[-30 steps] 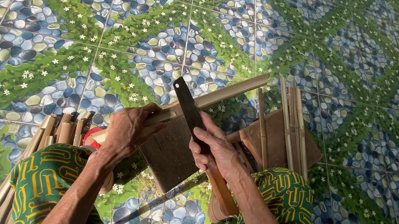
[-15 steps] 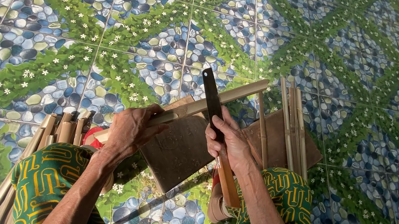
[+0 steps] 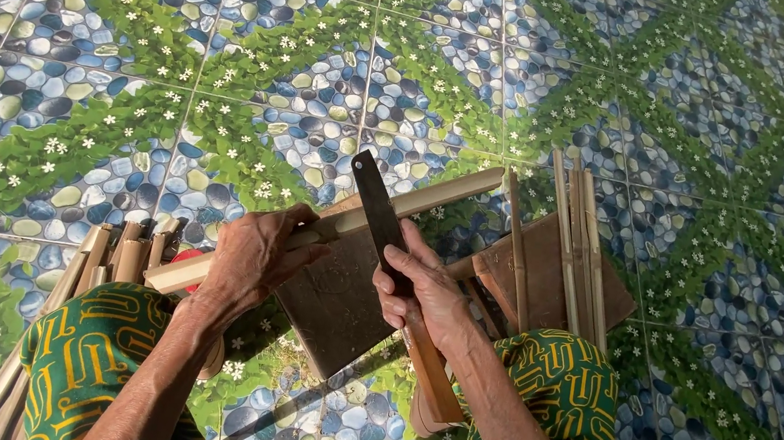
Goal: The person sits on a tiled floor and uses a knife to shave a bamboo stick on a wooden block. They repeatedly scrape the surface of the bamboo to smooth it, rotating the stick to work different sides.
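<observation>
**Splitting bamboo on a wooden board**

Gripping a long pale bamboo strip (image 3: 414,205) near the centre of the frame, left hand (image 3: 251,257) wrapped closed around it, fingers curled over the top. Running from lower left to upper right, that strip — its near end poking out left of the hand beside something small and red (image 3: 188,256), its far end reaching just past the middle of the frame. Clamped around a wooden-handled knife (image 3: 380,217) at centre, right hand (image 3: 422,295) fully closed, index finger stretched along the back of the dark blade. Blade pointing up and slightly left, crossing the strip and touching it; handle (image 3: 433,372) slanting down toward the lower centre. Lying under both hands, a flat brown board (image 3: 330,308), tilted like a diamond, one corner aimed at the bottom edge.

Resting right of centre on a second brown piece (image 3: 547,271), several thin bamboo slats (image 3: 575,244) — nearly upright in the frame, close together. Bunched at lower left, short stubby bamboo pieces (image 3: 121,250) and longer ones slanting off toward the bottom corner. Framing the bottom edge, two knees in green cloth with yellow pattern (image 3: 81,356). Spread everywhere behind, floor tiles (image 3: 80,58) printed with pebbles, green leaves and small white flowers.
</observation>
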